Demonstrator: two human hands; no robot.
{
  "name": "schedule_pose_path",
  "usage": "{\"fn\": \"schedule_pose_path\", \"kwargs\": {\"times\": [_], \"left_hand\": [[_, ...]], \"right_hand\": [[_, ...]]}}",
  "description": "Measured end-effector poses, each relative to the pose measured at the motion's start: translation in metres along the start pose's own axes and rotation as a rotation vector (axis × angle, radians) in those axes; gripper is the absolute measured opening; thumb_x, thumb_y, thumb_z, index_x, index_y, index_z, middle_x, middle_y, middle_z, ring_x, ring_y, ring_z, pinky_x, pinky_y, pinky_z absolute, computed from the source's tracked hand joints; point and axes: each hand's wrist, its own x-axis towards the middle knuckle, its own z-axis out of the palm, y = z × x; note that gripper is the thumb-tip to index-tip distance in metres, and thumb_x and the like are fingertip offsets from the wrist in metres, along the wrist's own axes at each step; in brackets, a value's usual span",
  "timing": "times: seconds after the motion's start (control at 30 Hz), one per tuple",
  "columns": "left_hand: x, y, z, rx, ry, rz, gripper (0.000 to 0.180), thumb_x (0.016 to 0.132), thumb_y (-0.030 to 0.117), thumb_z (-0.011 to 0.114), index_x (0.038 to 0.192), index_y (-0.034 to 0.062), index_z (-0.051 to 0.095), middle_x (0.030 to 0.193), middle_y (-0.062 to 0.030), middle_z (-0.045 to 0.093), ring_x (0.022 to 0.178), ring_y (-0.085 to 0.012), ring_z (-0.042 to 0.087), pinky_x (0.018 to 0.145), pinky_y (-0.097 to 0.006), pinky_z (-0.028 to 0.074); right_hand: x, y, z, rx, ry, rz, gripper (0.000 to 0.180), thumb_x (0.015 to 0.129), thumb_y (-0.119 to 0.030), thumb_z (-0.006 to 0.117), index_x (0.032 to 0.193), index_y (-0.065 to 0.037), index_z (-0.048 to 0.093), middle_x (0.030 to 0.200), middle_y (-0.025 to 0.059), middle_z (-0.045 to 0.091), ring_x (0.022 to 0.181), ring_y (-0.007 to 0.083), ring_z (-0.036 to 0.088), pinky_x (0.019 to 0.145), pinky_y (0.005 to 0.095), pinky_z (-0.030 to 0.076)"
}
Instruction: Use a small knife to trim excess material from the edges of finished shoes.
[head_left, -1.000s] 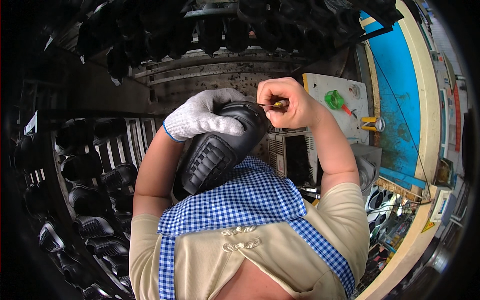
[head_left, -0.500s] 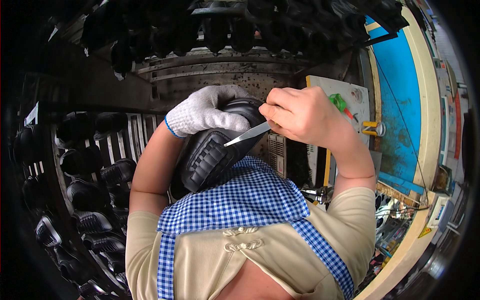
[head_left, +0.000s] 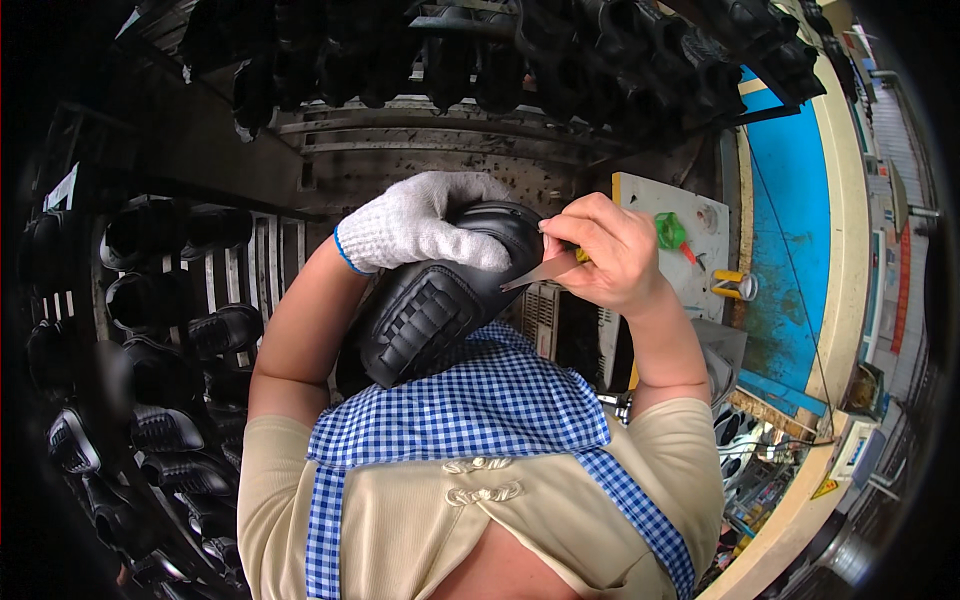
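A black shoe (head_left: 425, 315) with a woven strap-like upper is held at a tilt in front of my chest. My left hand (head_left: 430, 222), in a white knitted glove with a blue cuff, is closed over its far part, thumb across the top. In my bare right hand (head_left: 605, 255) is a flat, tapered metal tool (head_left: 545, 271), with a bit of yellow showing by the palm. Its pointed tip is at the shoe's right side. The right thumb and forefinger are pinched close to the shoe's edge; anything between them is too small to make out.
Racks of black shoes stand at the left (head_left: 165, 370) and along the far side (head_left: 500, 70). To the right are a white board (head_left: 690, 205) with a green object (head_left: 669, 231), a yellow-and-white roll (head_left: 735, 285) and a blue panel (head_left: 790, 210).
The metal tool has moved right, its tip going from the woven upper to the shoe's side. My right hand has turned and lowered slightly. My left hand keeps its hold.
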Motion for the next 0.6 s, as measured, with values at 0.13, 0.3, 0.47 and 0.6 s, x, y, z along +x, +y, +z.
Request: {"fn": "schedule_pose_path", "kwargs": {"times": [0.13, 0.3, 0.47, 0.6], "left_hand": [[0.001, 0.003, -0.001, 0.071, -0.022, 0.001, 0.063, 0.064, 0.036, 0.087, 0.112, 0.0011, 0.065, 0.101, -0.0091, 0.068, 0.093, -0.0181, 0.064, 0.087, -0.031, 0.051], [0.005, 0.002, -0.003, 0.024, -0.042, -0.021, 0.065, 0.057, 0.032, 0.091, 0.108, 0.0011, 0.066, 0.100, -0.0079, 0.068, 0.092, -0.0179, 0.064, 0.089, -0.031, 0.050], [-0.004, -0.003, -0.020, -0.081, 0.179, 0.068, 0.070, 0.059, 0.030, 0.089, 0.115, -0.0023, 0.061, 0.102, -0.0103, 0.066, 0.094, -0.0203, 0.064, 0.090, -0.032, 0.050], [-0.024, 0.000, -0.041, -0.046, 0.381, 0.145, 0.071, 0.065, 0.030, 0.087, 0.121, -0.0026, 0.056, 0.106, -0.0099, 0.065, 0.098, -0.0204, 0.062, 0.090, -0.034, 0.051]], "right_hand": [[-0.003, 0.003, 0.002, 0.009, 0.040, 0.027, 0.029, 0.058, 0.005, 0.073, 0.084, -0.003, 0.064, 0.072, 0.0057, 0.059, 0.053, 0.0153, 0.058, 0.044, 0.0234, 0.045], [0.004, 0.008, 0.002, 0.215, -0.034, 0.160, 0.022, 0.060, 0.003, 0.069, 0.079, -0.005, 0.060, 0.071, 0.0051, 0.058, 0.055, 0.0173, 0.060, 0.048, 0.0244, 0.048], [-0.001, 0.004, 0.004, 0.189, -0.085, 0.113, 0.019, 0.061, 0.001, 0.066, 0.076, -0.005, 0.057, 0.069, 0.0059, 0.056, 0.053, 0.0191, 0.059, 0.048, 0.0262, 0.047], [-0.027, 0.023, 0.019, 0.175, -0.145, 0.430, 0.023, 0.070, 0.002, 0.068, 0.093, 0.001, 0.064, 0.078, 0.0093, 0.060, 0.070, 0.0196, 0.062, 0.063, 0.0280, 0.050]]}}
